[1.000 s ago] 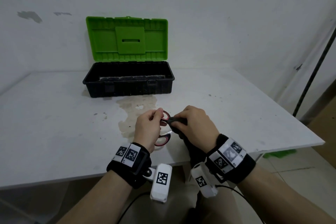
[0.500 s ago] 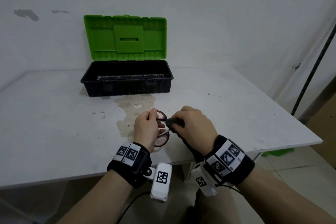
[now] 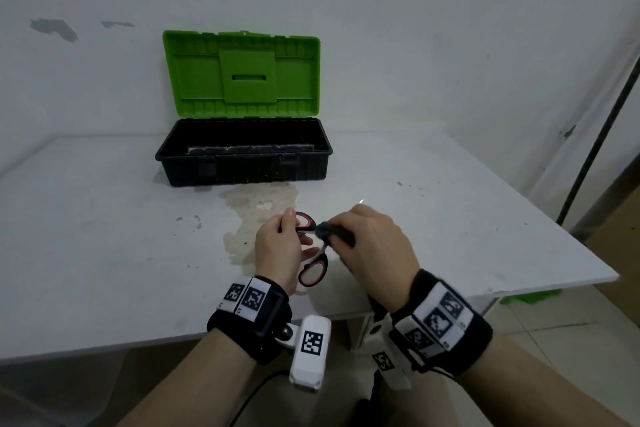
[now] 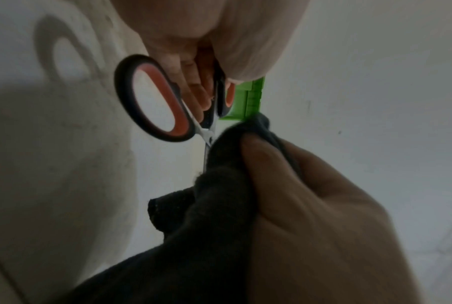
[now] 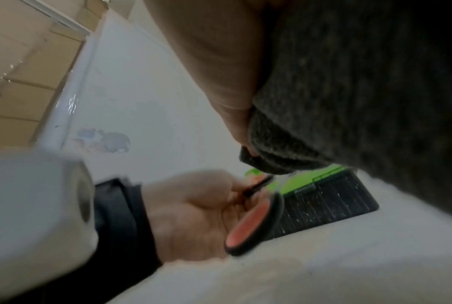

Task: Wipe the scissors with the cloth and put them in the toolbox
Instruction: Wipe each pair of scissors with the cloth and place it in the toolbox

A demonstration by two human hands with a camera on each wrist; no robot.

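Dark cloth wraps the blades of the scissors, gripped by right hand. Left hand holds the handles, near table edge. Wiping step under way. Next, likely: carry scissors to the far toolbox, lid open.

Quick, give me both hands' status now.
Left hand: grips the scissors by a handle.
Right hand: grips the dark cloth around the blades.
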